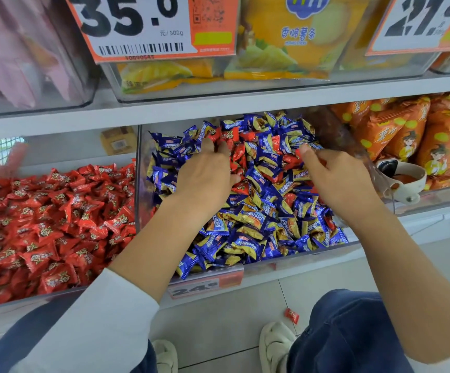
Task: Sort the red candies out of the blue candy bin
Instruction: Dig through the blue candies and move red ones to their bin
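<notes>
The clear middle bin point(138, 184) is heaped with blue-and-yellow candies point(248, 238), and red candies point(238, 153) are mixed in near the back. My left hand point(205, 176) lies palm down on the heap, its fingertips curled round several red candies at the back. My right hand point(337, 176) hovers at the bin's right side and pinches a red candy point(296, 153) between thumb and forefinger. Left of this bin, another clear bin holds only red candies point(49, 224).
A bin of orange snack bags point(412, 135) stands to the right, with a white scoop point(404, 181) in front of it. Yellow chip bags point(286, 49) and price signs fill the shelf above. One red candy point(291, 315) lies on the floor tiles by my shoes.
</notes>
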`<state>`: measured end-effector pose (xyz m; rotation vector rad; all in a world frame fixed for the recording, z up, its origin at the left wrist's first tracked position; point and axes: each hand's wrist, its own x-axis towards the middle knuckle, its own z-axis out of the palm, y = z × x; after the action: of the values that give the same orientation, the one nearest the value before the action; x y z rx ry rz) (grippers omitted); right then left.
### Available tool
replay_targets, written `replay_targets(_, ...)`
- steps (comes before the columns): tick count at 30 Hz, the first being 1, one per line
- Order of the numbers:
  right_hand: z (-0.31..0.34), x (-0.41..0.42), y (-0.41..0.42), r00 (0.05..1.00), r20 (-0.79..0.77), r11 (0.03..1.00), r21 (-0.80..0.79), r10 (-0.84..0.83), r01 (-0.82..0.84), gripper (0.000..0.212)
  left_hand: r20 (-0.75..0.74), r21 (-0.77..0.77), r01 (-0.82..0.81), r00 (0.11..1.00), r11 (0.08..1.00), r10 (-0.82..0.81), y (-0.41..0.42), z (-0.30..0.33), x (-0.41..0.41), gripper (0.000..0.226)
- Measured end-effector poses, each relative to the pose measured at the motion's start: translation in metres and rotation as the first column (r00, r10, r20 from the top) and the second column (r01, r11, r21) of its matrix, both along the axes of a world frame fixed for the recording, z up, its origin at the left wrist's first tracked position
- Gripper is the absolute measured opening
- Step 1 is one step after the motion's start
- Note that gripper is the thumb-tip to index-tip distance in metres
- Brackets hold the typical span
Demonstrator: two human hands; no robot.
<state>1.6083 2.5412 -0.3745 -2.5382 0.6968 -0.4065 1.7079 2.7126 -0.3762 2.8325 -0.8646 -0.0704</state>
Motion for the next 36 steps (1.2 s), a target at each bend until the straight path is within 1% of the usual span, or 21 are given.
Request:
replay_targets(2,-0.001,0.003,-0.006,0.998,0.057,0.999,0.002,-0.041,0.041,0.050,0.035,-0.003,0.028,0.999,1.000,-0.028,0.000,-0.004,0.001,0.057)
replay_targets(6,-0.003,0.009,-0.012,0.997,0.077,0.999,-0.022,-0.028,0.030,0.021,0.060,-0.053,0.078,0.995,0.996,-0.074,0.002,-0.006,0.001,0.052)
replay_targets(7,-0.003,0.011,-0.012,0.997,0.082,1.000,-0.013,-0.002,0.003,0.020,0.063,-0.077,0.083,0.995,0.994,-0.078,0.003,-0.004,0.001,0.050)
replay_targets(8,-0.003,0.014,-0.011,0.997,0.073,0.999,-0.006,0.033,-0.033,0.023,0.067,-0.109,0.085,0.995,0.990,-0.078,0.005,-0.002,0.000,0.046)
replay_targets(9,-0.003,0.016,-0.011,0.996,0.046,0.997,-0.007,0.072,-0.072,0.027,0.072,-0.140,0.083,0.995,0.987,-0.073,0.007,-0.001,0.000,0.042)
replay_targets(11,-0.006,0.020,-0.013,0.985,-0.088,0.988,-0.039,0.147,-0.151,0.032,0.081,-0.175,0.060,0.996,0.983,-0.047,0.011,0.002,0.000,0.037)
replay_targets(13,-0.008,0.022,-0.014,0.950,-0.253,0.974,-0.081,0.185,-0.211,0.037,0.083,-0.187,0.030,0.996,0.982,-0.014,0.014,0.007,0.001,0.038)
replay_targets(14,-0.009,0.024,-0.015,0.934,-0.300,0.969,-0.090,0.194,-0.230,0.042,0.085,-0.195,0.022,0.996,0.981,-0.005,0.015,0.009,0.001,0.039)
replay_targets(18,-0.008,0.034,-0.014,0.900,-0.370,0.967,-0.017,0.230,-0.254,0.057,0.081,-0.194,0.006,0.997,0.981,0.010,0.017,0.012,0.001,0.041)
replay_targets(19,-0.008,0.037,-0.014,0.887,-0.391,0.963,-0.003,0.245,-0.268,0.055,0.071,-0.178,-0.003,0.997,0.984,0.016,0.017,0.012,0.000,0.041)
replay_targets(21,-0.007,0.043,-0.016,0.858,-0.423,0.950,0.028,0.293,-0.311,0.043,0.060,-0.143,-0.022,0.998,0.989,0.030,0.016,0.010,-0.001,0.042)
replay_targets(22,-0.007,0.044,-0.016,0.850,-0.426,0.945,0.042,0.311,-0.325,0.041,0.055,-0.135,-0.030,0.998,0.990,0.038,0.016,0.010,-0.001,0.041)
replay_targets(23,-0.007,0.045,-0.016,0.846,-0.427,0.943,0.054,0.320,-0.330,0.044,0.050,-0.134,-0.039,0.998,0.990,0.046,0.015,0.010,-0.001,0.040)
replay_targets(25,-0.008,0.044,-0.015,0.854,-0.429,0.951,0.043,0.294,-0.306,0.054,0.046,-0.146,-0.049,0.997,0.988,0.056,0.013,0.012,0.000,0.039)
replay_targets(26,-0.008,0.044,-0.013,0.860,-0.429,0.955,0.020,0.275,-0.296,0.052,0.047,-0.156,-0.053,0.997,0.986,0.061,0.012,0.012,0.000,0.038)
replay_targets(28,-0.011,0.043,-0.010,0.886,-0.384,0.955,-0.033,0.260,-0.294,0.028,0.053,-0.175,-0.062,0.996,0.983,0.072,0.010,0.013,0.001,0.039)
replay_targets(29,-0.012,0.042,-0.009,0.899,-0.356,0.955,-0.051,0.256,-0.292,0.020,0.059,-0.179,-0.061,0.996,0.982,0.072,0.009,0.013,0.002,0.040)
replay_targets(30,-0.012,0.041,-0.009,0.905,-0.342,0.957,-0.050,0.253,-0.287,0.018,0.065,-0.186,-0.054,0.996,0.981,0.068,0.009,0.013,0.002,0.040)
replay_targets(32,-0.010,0.037,-0.011,0.906,-0.324,0.958,0.004,0.272,-0.286,0.021,0.066,-0.201,-0.033,0.997,0.979,0.047,0.005,0.013,0.001,0.039)
replay_targets(34,-0.003,0.032,-0.013,0.922,-0.266,0.960,0.103,0.280,-0.261,0.025,0.077,-0.212,-0.003,0.997,0.977,0.020,-0.001,0.013,-0.001,0.037)
replay_targets(36,0.006,0.026,-0.016,0.943,-0.197,0.957,0.162,0.269,-0.239,0.018,0.119,-0.208,0.043,0.993,0.977,-0.018,-0.006,0.012,-0.003,0.033)
